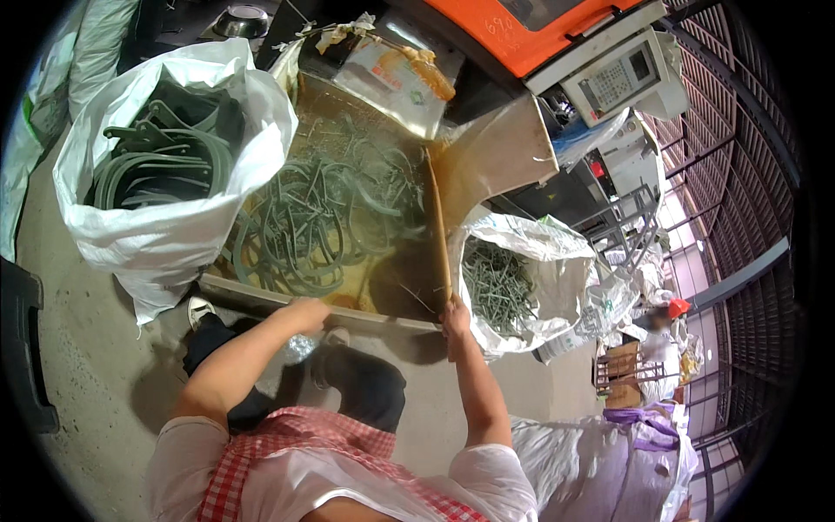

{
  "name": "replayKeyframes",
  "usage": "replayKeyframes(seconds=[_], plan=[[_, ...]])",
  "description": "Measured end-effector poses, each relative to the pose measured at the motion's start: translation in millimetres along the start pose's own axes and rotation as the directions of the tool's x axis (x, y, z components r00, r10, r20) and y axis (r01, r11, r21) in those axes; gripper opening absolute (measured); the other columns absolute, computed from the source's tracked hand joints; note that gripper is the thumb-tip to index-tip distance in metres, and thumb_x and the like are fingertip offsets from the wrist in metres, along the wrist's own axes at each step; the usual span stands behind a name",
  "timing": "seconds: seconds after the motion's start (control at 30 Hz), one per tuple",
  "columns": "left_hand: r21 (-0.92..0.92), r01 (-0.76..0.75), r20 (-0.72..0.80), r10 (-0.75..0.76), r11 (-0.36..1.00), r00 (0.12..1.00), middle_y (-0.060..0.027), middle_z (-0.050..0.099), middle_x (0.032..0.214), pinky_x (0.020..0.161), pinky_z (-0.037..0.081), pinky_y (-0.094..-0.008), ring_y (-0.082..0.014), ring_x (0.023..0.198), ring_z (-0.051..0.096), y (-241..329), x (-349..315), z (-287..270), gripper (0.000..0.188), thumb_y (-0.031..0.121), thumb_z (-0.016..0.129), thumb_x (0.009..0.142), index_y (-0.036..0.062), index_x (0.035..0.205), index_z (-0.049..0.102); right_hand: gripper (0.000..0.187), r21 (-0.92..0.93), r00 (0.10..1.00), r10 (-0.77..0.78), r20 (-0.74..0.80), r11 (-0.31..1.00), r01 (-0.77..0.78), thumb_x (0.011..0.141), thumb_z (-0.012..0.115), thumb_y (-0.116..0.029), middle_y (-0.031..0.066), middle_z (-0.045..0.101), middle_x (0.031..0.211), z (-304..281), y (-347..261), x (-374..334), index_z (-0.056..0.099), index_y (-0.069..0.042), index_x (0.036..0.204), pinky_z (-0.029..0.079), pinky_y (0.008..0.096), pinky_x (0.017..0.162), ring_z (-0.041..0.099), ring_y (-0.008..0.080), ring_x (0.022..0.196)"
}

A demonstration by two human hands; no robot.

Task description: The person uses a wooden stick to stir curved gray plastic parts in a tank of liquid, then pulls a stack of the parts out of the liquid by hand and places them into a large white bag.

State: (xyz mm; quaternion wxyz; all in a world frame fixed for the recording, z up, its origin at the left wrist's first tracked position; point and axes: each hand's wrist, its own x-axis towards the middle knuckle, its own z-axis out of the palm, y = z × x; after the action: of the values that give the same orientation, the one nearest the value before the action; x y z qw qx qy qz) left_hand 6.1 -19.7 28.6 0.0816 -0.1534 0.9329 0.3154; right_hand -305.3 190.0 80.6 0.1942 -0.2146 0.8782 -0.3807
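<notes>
In front of me is a large, shallow brown box (374, 320), like a carton with worn, stained walls. Grey-green curved plastic strips (322, 209) lie tangled over its bottom. My left hand (306, 315) is closed over the near rim, left of the middle. At the near right corner, my right hand (455, 318) grips the right wall from above. The fingers of both hands are partly hidden by the box edge. Close to the right hand stands a white woven sack (557, 300) filled with short grey-green plastic pieces (497, 283).
A white woven sack (165, 239) of curved dark green plastic parts (165, 161) stands at the left. Behind the box is an orange machine (513, 39) with a keypad panel (613, 78). A clear crumpled plastic piece (300, 348) lies by my feet. Big white sacks (591, 465) fill the near right.
</notes>
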Motion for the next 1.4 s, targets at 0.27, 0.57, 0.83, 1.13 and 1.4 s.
replayKeyframes(seconds=[0.27,0.57,0.83,1.13,1.4], plan=[[-0.014,0.011,0.024,-0.011,1.0,1.0,-0.0174,0.062,0.1,0.081,0.047,-0.0459,-0.0345,0.096,0.058,-14,10,-17,0.027,0.018,0.058,0.078,0.0028,0.1,0.059,0.03,0.127,0.967,0.177,0.184,0.971,-0.202,0.092,0.041,-0.02,-0.0016,0.041,0.055,16,-56,63,0.053,-0.021,0.12,0.032,0.0237,0.033,0.036,0.0086,0.038],[-0.022,-0.008,0.076,0.01,1.0,0.997,-0.0176,0.062,0.101,0.082,0.047,-0.046,-0.0333,0.097,0.058,-7,-4,-18,0.033,0.018,0.059,0.078,0.0039,0.108,0.057,0.039,0.183,0.935,0.069,0.349,0.973,-0.14,0.093,0.048,-0.028,-0.0065,0.036,0.054,-19,-75,3,0.046,-0.021,0.131,0.025,0.0182,0.036,0.032,0.0033,0.04],[-0.001,0.053,0.112,-0.052,0.999,0.992,-0.0168,0.061,0.103,0.083,0.046,-0.0468,-0.0322,0.099,0.058,-10,-18,-25,0.035,0.015,0.057,0.079,0.0049,0.112,0.055,0.032,0.16,0.997,0.055,0.06,0.985,-0.064,0.093,0.044,-0.021,-0.0034,0.042,0.054,18,-70,13,0.052,-0.017,0.124,0.033,0.0216,0.035,0.04,0.0063,0.041],[-0.015,0.054,0.088,-0.052,0.998,0.995,-0.0169,0.061,0.105,0.084,0.046,-0.0457,-0.033,0.1,0.058,-14,-11,-21,0.031,0.016,0.058,0.079,0.0029,0.108,0.057,0.031,0.096,0.961,0.201,0.189,0.97,-0.222,0.092,0.045,-0.023,-0.0034,0.04,0.054,14,-57,82,0.053,-0.022,0.122,0.028,0.0225,0.032,0.034,0.0079,0.036],[-0.001,0.026,0.08,-0.026,1.0,0.996,-0.0175,0.062,0.103,0.084,0.046,-0.0455,-0.033,0.099,0.059,-15,-8,-15,0.03,0.018,0.06,0.079,0.0015,0.105,0.057,0.038,0.247,0.936,0.092,0.34,0.951,-0.184,0.093,0.045,-0.021,-0.0076,0.038,0.055,-20,-55,28,0.046,-0.017,0.131,0.024,0.019,0.032,0.03,0.0043,0.036]])
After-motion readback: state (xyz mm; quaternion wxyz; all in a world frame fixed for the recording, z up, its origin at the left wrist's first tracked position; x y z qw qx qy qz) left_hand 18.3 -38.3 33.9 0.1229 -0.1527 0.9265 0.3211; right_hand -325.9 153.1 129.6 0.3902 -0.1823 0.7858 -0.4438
